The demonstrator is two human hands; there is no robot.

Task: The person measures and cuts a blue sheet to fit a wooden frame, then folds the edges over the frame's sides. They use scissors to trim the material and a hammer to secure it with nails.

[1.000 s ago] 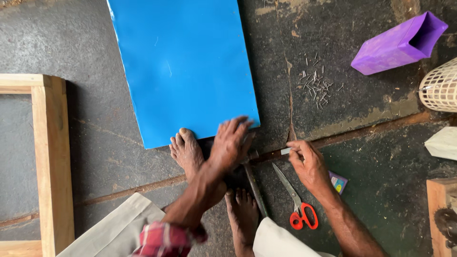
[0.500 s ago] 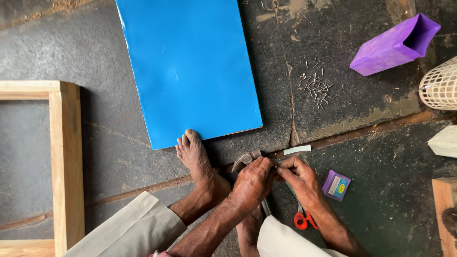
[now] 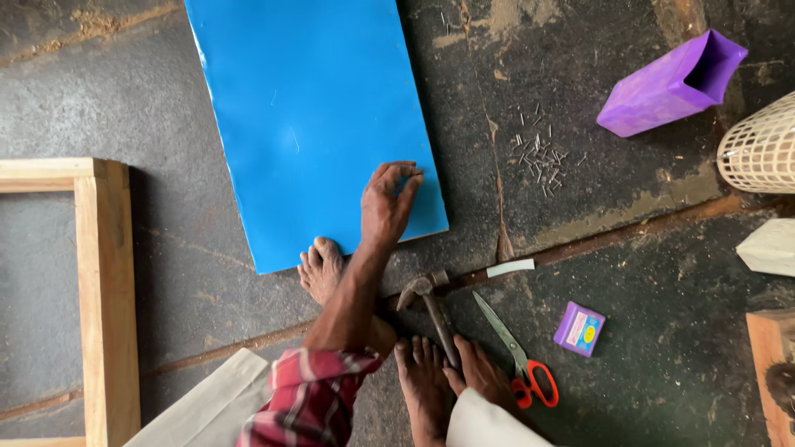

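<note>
I'm looking down on a dark grey stone floor (image 3: 116,99), rough and sandy toward twelve o'clock. A reddish-brown seam (image 3: 629,228) runs from three o'clock down to eight. A bare wooden frame (image 3: 103,290) lies at nine. Soft, even daylight.

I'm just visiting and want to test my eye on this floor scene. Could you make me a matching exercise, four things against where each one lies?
Things:
1. blue sheet
2. hammer
3. scissors
4. purple box

Places:
A. top right, lying on its side, open end showing
B. under the left hand
C. handle gripped by the right hand
D. on the floor between the hammer and a small purple packet

Pairs: 1-B, 2-C, 3-D, 4-A
</note>
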